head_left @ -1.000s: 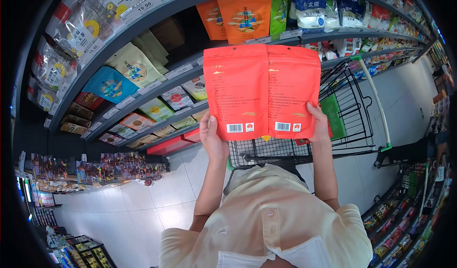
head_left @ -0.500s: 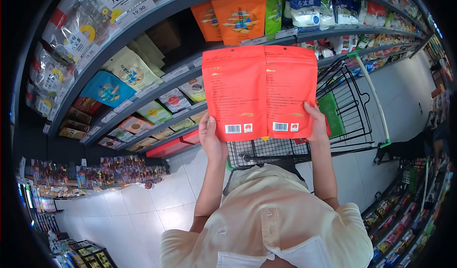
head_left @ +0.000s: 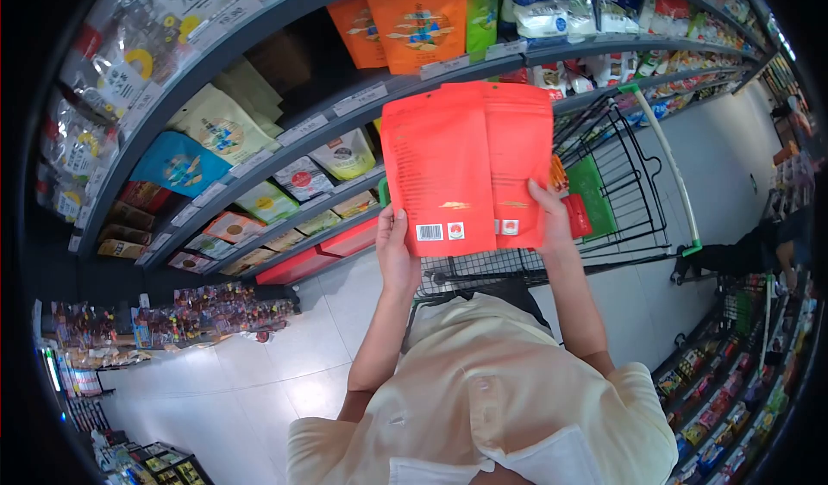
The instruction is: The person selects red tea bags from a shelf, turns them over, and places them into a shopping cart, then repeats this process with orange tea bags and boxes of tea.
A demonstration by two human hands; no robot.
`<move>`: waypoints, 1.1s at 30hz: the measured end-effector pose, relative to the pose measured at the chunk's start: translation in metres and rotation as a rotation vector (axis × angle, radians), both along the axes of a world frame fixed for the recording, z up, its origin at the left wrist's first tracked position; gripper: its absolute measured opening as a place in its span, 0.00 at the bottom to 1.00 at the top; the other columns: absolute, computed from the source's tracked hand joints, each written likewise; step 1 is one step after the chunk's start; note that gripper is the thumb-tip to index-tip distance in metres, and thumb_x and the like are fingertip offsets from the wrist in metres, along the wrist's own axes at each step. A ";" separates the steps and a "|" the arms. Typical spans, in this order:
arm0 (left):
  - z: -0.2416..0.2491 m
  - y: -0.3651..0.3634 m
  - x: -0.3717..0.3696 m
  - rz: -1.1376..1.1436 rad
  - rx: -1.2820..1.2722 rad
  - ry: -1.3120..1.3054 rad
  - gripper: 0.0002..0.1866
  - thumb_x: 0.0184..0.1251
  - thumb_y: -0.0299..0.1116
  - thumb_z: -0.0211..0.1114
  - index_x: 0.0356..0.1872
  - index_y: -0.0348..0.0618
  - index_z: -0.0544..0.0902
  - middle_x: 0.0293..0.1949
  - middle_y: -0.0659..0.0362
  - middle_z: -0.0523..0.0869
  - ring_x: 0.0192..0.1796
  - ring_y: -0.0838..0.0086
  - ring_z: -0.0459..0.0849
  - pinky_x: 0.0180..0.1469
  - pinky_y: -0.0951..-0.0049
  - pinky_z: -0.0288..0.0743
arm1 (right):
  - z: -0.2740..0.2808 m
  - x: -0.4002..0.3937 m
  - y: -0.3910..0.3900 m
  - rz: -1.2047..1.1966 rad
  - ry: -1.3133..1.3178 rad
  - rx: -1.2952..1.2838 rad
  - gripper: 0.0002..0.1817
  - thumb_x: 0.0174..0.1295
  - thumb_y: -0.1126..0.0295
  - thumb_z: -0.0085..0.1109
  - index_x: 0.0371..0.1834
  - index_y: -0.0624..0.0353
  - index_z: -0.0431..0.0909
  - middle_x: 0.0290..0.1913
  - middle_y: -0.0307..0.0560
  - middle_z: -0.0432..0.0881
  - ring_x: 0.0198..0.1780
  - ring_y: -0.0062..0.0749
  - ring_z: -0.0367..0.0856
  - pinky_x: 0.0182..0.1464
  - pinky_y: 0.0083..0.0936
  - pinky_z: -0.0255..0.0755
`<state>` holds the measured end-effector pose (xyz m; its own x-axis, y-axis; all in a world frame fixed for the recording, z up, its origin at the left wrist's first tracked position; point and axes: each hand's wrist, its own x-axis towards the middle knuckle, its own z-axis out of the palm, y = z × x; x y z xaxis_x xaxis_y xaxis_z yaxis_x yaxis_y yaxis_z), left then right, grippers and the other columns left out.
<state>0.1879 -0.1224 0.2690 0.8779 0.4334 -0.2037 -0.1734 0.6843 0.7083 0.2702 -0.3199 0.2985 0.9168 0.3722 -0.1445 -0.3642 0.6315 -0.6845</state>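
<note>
Two red pouches are held up in front of me, their printed backs with barcodes facing me. My left hand (head_left: 397, 248) is closed on the lower left edge of the left red pouch (head_left: 438, 170). My right hand (head_left: 552, 216) grips the lower right edge of the right red pouch (head_left: 521, 153), thumb on its face. The left pouch overlaps the right one and covers part of its barcode. Beneath and behind them stands a black wire shopping cart (head_left: 634, 170) with a green panel (head_left: 591, 196) and a red package (head_left: 575, 215) at its side.
Store shelves curve along the left and far side, with orange pouches (head_left: 420, 24), a blue pouch (head_left: 181, 162), a cream pouch (head_left: 222, 125) and white-and-blue bags (head_left: 542, 6). Another person's dark-clothed leg (head_left: 733, 250) shows at right. More shelves (head_left: 716, 399) stand lower right.
My hands have drawn closer together, sliding the left pouch over the right one. The view has shifted slightly, with the shelves moving left.
</note>
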 end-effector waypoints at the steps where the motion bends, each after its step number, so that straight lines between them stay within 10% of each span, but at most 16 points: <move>1: -0.002 -0.005 0.000 -0.067 -0.010 0.005 0.12 0.66 0.30 0.51 0.49 0.44 0.69 0.47 0.60 0.76 0.48 0.78 0.75 0.50 0.74 0.70 | -0.001 -0.003 0.004 -0.013 0.010 -0.041 0.23 0.61 0.68 0.48 0.58 0.65 0.60 0.53 0.50 0.71 0.52 0.32 0.74 0.52 0.29 0.70; 13: -0.074 -0.003 -0.021 -0.579 0.094 0.163 0.11 0.64 0.26 0.52 0.46 0.37 0.75 0.43 0.60 0.80 0.45 0.78 0.76 0.51 0.76 0.66 | -0.076 -0.043 -0.006 0.224 0.040 -0.377 0.23 0.67 0.58 0.40 0.59 0.62 0.62 0.52 0.43 0.71 0.53 0.22 0.69 0.55 0.21 0.62; 17: -0.092 -0.016 -0.013 -0.413 0.496 0.305 0.06 0.63 0.25 0.54 0.37 0.36 0.79 0.34 0.62 0.81 0.34 0.80 0.77 0.37 0.77 0.69 | -0.075 -0.029 -0.038 0.408 0.238 -0.577 0.22 0.66 0.61 0.41 0.60 0.62 0.61 0.54 0.45 0.71 0.56 0.24 0.67 0.58 0.23 0.59; 19: -0.087 -0.030 -0.002 -0.295 0.837 0.328 0.05 0.60 0.24 0.56 0.33 0.35 0.79 0.32 0.58 0.81 0.30 0.74 0.78 0.34 0.75 0.70 | -0.137 -0.023 -0.063 0.095 -0.243 -0.741 0.23 0.64 0.61 0.44 0.60 0.61 0.60 0.50 0.45 0.73 0.43 0.23 0.76 0.45 0.25 0.70; 24: -0.087 -0.067 0.027 -0.160 1.599 0.055 0.04 0.53 0.22 0.59 0.30 0.33 0.78 0.33 0.51 0.81 0.36 0.61 0.79 0.39 0.68 0.73 | -0.124 0.001 -0.125 0.145 0.409 -0.804 0.30 0.62 0.44 0.38 0.56 0.59 0.63 0.38 0.51 0.80 0.31 0.33 0.81 0.34 0.26 0.75; 27: -0.102 -0.078 0.040 -0.264 1.826 -0.181 0.09 0.45 0.22 0.60 0.31 0.37 0.79 0.41 0.53 0.81 0.43 0.63 0.79 0.41 0.68 0.75 | -0.122 0.009 -0.150 0.195 0.576 -0.300 0.37 0.59 0.36 0.33 0.56 0.58 0.62 0.37 0.55 0.80 0.29 0.36 0.82 0.29 0.26 0.76; 33: -0.105 -0.088 0.045 -0.585 2.028 -0.543 0.14 0.41 0.26 0.60 0.34 0.41 0.80 0.51 0.56 0.77 0.50 0.67 0.76 0.43 0.72 0.75 | -0.139 0.035 -0.183 0.515 0.842 -0.238 0.48 0.50 0.26 0.32 0.60 0.60 0.59 0.46 0.58 0.77 0.43 0.41 0.80 0.45 0.33 0.73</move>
